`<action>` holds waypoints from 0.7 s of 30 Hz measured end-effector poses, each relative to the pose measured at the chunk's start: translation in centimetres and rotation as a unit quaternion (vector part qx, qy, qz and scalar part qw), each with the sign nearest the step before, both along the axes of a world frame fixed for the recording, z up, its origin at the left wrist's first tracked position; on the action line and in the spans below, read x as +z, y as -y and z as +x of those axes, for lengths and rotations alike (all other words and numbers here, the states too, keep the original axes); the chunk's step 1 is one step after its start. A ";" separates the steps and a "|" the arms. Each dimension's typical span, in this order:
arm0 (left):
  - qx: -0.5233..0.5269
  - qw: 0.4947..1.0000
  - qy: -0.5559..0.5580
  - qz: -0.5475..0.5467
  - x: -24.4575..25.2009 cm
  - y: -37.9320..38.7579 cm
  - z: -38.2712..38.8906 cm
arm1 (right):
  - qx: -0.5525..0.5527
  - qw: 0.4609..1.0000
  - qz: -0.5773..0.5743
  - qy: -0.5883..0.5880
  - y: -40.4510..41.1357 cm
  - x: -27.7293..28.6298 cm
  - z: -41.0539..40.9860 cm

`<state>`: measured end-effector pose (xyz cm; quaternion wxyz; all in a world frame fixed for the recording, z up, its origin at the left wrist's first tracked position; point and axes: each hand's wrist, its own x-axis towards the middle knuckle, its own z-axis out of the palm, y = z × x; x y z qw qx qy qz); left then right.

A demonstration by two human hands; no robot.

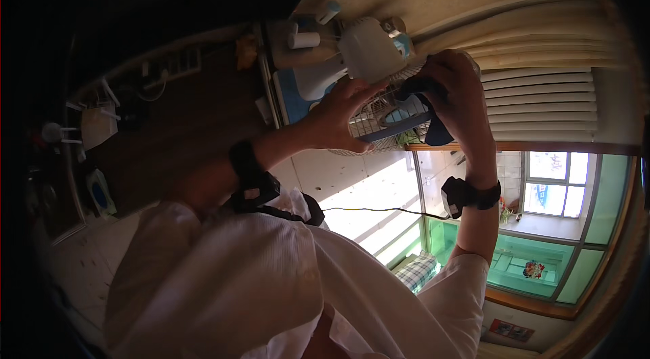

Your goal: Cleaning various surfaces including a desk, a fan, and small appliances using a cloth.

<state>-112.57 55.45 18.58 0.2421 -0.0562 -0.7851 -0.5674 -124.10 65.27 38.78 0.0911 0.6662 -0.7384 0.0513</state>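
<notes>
An electric fan lies before me, with a pale motor housing (373, 49), a wire guard (373, 117) and a blue rim band (398, 128). My left hand (332, 115) spans the near side of the guard, thumb at the end of the blue band and fingers by the housing. Bunched in my right hand (452, 87) is a dark cloth (437, 128), pressed against the far side of the guard. The cloth and hand cover part of the guard there. The fan's white and blue base (315, 82) shows behind my left hand.
A dark brown cabinet top (213, 100) carries a white router (99, 125) and cables. A white cylinder (304, 40) stands near the fan. A radiator (538, 105) and curtain (533, 44) line the wall. A thin cable (376, 209) runs to my right wrist.
</notes>
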 end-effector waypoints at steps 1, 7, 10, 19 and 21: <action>0.003 1.000 0.004 0.004 0.1 0.0 0.1 | 0.001 1.000 0.005 -0.006 0.6 -0.2 0.0; -0.001 1.000 0.022 0.019 1.0 0.2 0.7 | -0.036 0.998 0.036 0.035 -2.5 1.1 1.0; 0.002 1.000 0.014 0.001 0.5 -0.1 0.5 | -0.044 0.998 0.045 0.012 -2.1 0.8 0.7; 0.017 1.000 0.012 -0.003 0.8 0.3 0.6 | -0.083 0.987 -0.097 0.095 -0.1 1.4 -0.8; 0.002 0.999 0.038 0.018 0.9 0.3 1.0 | -0.104 0.979 -0.088 0.154 -1.1 2.7 0.5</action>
